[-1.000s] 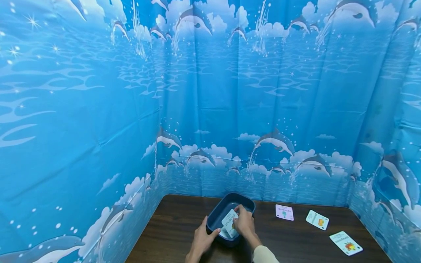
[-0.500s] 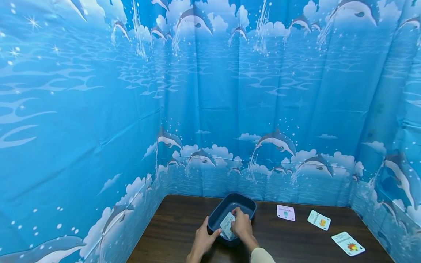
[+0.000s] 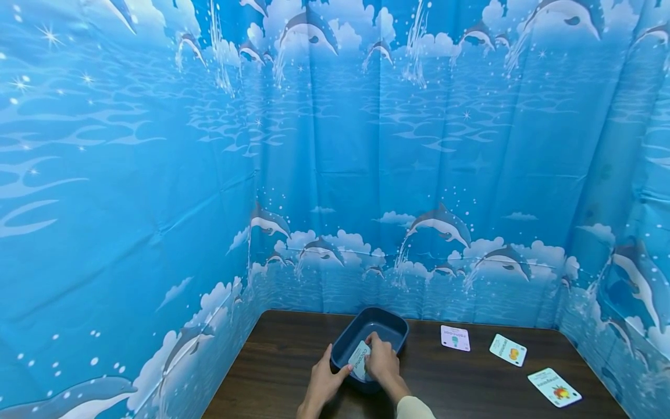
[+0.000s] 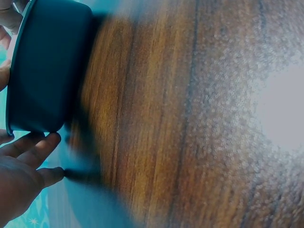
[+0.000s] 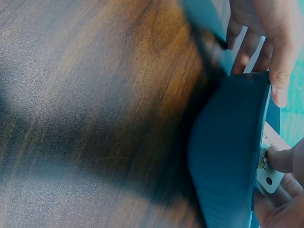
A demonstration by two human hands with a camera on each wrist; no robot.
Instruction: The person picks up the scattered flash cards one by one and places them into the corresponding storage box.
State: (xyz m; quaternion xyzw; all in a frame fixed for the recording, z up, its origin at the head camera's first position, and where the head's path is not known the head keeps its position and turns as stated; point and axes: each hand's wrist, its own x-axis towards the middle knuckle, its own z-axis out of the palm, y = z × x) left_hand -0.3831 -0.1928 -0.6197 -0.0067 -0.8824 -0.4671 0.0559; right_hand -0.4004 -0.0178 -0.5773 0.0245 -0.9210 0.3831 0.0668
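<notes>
I read "coconut" on the white card (image 3: 358, 361) | right fingers (image 5: 281, 159) pinch it | left fingers (image 4: 42, 150) grip the bin (image 3: 378, 323) | pink card (image 3: 455, 338): "raincoat"

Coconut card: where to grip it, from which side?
Probably pinch the coconut card by its right edge, coming from above and the right. It is thin and flat, the box is open on top, the right hand is already at that edge, and the left hand occupies the box's left side.
</notes>
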